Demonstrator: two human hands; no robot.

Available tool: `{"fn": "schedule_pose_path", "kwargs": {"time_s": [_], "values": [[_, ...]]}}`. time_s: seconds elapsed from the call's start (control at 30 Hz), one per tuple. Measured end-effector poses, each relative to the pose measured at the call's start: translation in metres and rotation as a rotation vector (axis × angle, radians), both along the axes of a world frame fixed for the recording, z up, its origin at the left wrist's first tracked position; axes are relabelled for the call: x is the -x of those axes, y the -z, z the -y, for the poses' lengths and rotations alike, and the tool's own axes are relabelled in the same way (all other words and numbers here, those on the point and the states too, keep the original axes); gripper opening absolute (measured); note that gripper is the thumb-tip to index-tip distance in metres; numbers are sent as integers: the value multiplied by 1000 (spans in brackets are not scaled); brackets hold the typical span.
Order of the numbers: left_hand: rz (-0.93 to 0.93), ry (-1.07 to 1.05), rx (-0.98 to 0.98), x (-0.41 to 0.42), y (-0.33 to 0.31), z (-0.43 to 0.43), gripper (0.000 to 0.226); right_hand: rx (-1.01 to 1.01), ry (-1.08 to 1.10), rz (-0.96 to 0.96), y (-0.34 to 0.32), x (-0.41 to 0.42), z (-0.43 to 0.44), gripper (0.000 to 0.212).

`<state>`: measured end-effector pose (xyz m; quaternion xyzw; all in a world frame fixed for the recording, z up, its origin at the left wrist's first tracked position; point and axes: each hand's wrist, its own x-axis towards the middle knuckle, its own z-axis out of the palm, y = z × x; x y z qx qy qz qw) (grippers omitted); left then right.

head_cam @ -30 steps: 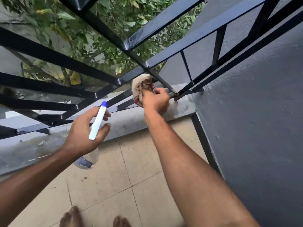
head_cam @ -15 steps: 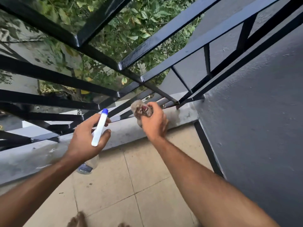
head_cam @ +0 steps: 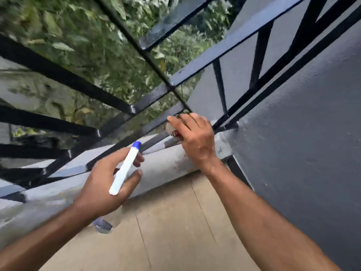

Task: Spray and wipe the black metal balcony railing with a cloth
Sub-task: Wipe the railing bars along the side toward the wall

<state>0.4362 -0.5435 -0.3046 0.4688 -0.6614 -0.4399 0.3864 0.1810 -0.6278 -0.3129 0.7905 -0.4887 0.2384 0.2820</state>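
The right hand sits just right of the frame's centre, its fingers curled over a balled cloth and gripping it. Only a pale edge of the cloth with a red patch shows, at the hand's left side. The cloth is at the low bars of the black railing, close to the corner where those bars meet the grey wall on the right; blur hides whether it actually touches the metal. The left hand is lower, left of centre and apart from the right hand. It holds a spray bottle whose white head, tipped in blue, slants up toward the railing. Its fingers wrap round the bottle from behind and the thumb lies along the near side of the head. The bottle's clear body pokes out below the hand. The railing's bars fan from the upper left across to the upper right, with green foliage behind them at the top. A grey ledge runs beneath the railing from lower left to centre right, and tan floor tiles fill the bottom centre between the two forearms.
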Motion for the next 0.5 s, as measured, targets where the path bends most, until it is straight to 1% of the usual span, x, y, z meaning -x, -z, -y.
{"fn": "schedule_pose_path", "kwargs": {"time_s": [0.07, 0.13, 0.17, 0.23, 0.3, 0.37, 0.43, 0.5], "values": [[-40, -8, 32, -1, 17, 14, 17, 74, -26, -34, 8, 4, 9, 21], [-134, 17, 33, -1, 36, 23, 14, 126, -14, -99, 22, 2, 15, 29], [-159, 57, 50, 1, 45, 28, 14, 170, 9, -139, 30, 2, 17, 32], [-194, 134, 64, 5, 56, 34, 14, 220, 65, -170, 42, 6, 19, 31], [-203, 183, 104, 5, 66, 40, 10, 273, 129, -186, 57, 3, 22, 29], [-220, 244, 118, 10, 76, 46, 10, 258, 184, -196, 64, 0, 26, 28], [-245, 292, 135, 14, 83, 46, 13, 191, 209, -179, 68, -6, 22, 29], [-250, 320, 136, 16, 87, 46, 16, 94, 250, -185, 72, -13, 11, 40]]}}
